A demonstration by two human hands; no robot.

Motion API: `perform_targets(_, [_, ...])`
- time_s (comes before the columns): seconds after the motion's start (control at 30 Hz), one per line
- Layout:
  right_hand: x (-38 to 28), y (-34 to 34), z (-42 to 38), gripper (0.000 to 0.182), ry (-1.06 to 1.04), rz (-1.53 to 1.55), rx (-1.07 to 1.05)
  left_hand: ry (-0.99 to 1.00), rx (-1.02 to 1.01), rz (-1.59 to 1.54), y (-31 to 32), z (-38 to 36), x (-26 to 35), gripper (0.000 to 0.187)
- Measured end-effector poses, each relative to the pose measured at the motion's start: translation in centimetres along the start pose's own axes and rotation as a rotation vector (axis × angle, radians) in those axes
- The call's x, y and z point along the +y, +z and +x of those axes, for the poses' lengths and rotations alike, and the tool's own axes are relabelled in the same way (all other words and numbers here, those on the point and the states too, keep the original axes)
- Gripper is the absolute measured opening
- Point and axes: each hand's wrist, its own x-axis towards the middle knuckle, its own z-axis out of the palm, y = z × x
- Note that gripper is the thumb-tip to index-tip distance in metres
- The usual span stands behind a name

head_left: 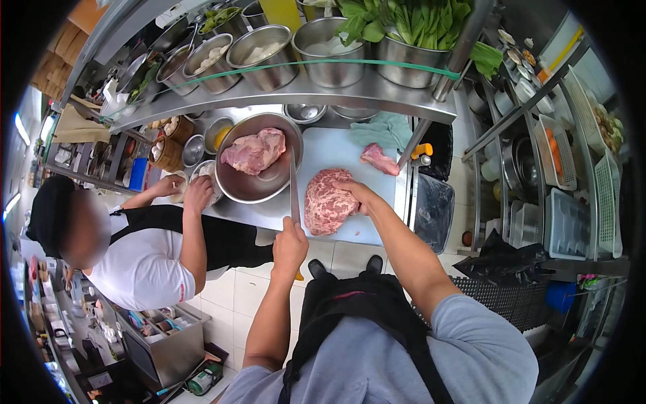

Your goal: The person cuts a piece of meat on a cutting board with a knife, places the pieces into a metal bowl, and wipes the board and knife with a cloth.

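Observation:
My left hand (291,244) is wrapped round the handle of a knife (294,188), its blade pointing away from me between the bowl and the meat. My right hand (358,194) rests on the right side of a large marbled piece of raw meat (328,210), fingers over its top edge. That meat lies on a white cutting board (319,145). A smaller strip of raw meat (380,159) sits at the board's far right. Left of the knife, a steel mixing bowl (232,192) holds another big piece of raw meat (254,152).
At my left a co-worker (145,249) has both hands at a small bowl. Above the board runs a metal shelf (282,94) with steel pots and leafy greens (417,30). A green cloth (383,130) lies behind the board. Racks with baskets (557,151) stand at right.

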Motion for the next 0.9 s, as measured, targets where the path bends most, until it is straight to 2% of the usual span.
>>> perform_targets(0.07, [0.6,-0.2,0.7,0.050,-0.017,0.109,-0.069,-0.003,0.023,-0.032,-0.4,-0.2,0.3,0.022])
perform_targets(0.13, [0.5,0.4,-0.2,0.051,-0.187,0.328,-0.092,0.018,0.060,-0.050,-1.2,-0.4,1.0,0.022])
perform_targets(0.27, [-0.8,-0.1,-1.3,0.065,-0.300,0.230,-0.129,0.034,0.028,-0.024,-2.3,-0.2,1.9,0.022])
perform_targets(0.33, [0.0,-2.0,0.9,0.075,-0.368,-0.246,0.287,0.103,-0.018,0.097,-1.9,0.3,2.1,0.021])
perform_targets(0.37, [0.0,-2.8,1.4,0.086,-0.288,-0.315,0.351,0.113,-0.017,0.095,-1.5,0.4,1.9,0.021])
perform_targets(0.4, [-0.1,-2.7,1.1,0.086,-0.297,-0.313,0.356,0.136,-0.051,0.146,-0.8,0.7,1.5,0.021])
perform_targets(0.47, [-0.2,-1.7,-0.5,0.087,-0.478,-0.998,0.811,0.153,-0.081,0.193,0.4,1.2,1.2,0.022])
perform_targets(0.5, [-0.8,-0.8,-2.0,0.076,-0.565,-1.054,0.810,0.187,-0.099,0.199,0.8,1.2,1.3,0.022])
perform_targets(0.53, [-0.6,-0.7,-1.5,0.076,-0.561,-1.055,0.808,0.223,-0.115,0.205,1.1,1.3,1.4,0.022])
perform_targets(0.6, [-0.6,-0.6,-0.5,0.061,-1.006,-1.346,0.745,0.221,-0.136,0.212,2.0,1.4,2.0,0.022])
perform_targets(0.7, [1.2,0.4,0.5,0.050,-0.982,-1.301,0.762,0.220,-0.162,0.208,3.5,1.8,2.5,0.023])
perform_targets(0.83, [0.8,1.5,0.0,0.051,-0.927,-1.381,0.795,0.183,-0.207,0.186,4.2,2.2,2.9,0.024])
perform_targets(0.9, [0.1,2.6,-0.5,0.049,-0.708,-1.491,0.808,0.192,-0.221,0.198,3.6,2.2,3.3,0.024])
